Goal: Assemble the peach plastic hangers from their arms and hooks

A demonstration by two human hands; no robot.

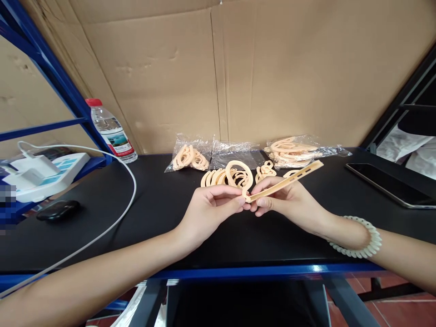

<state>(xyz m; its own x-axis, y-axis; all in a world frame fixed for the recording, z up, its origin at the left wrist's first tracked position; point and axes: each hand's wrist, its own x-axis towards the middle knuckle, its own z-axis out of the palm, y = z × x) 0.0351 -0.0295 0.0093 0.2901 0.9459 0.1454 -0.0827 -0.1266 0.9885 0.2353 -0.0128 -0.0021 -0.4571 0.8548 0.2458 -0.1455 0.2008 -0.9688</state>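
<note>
My left hand [207, 211] pinches the base of a beige plastic hook with a large round loop [250, 175], which stands upright above the fingers. In my right hand [299, 202] is a long beige slotted bar [289, 180], tilted up to the right. The bar's lower end meets the hook's base between the fingertips of both hands; whether they are joined is hidden. Just behind the hands lie several beige curved pieces [206, 178] in a row. A few small looped beige pieces [266, 170] sit to their right.
Clear bags with beige parts [190, 156] and long pieces [289, 152] lie along the cardboard wall [163, 68]. A water bottle [114, 131], power strip [73, 165], white cable [133, 190] and black mouse-like object [57, 210] are left. A phone [391, 184] lies right.
</note>
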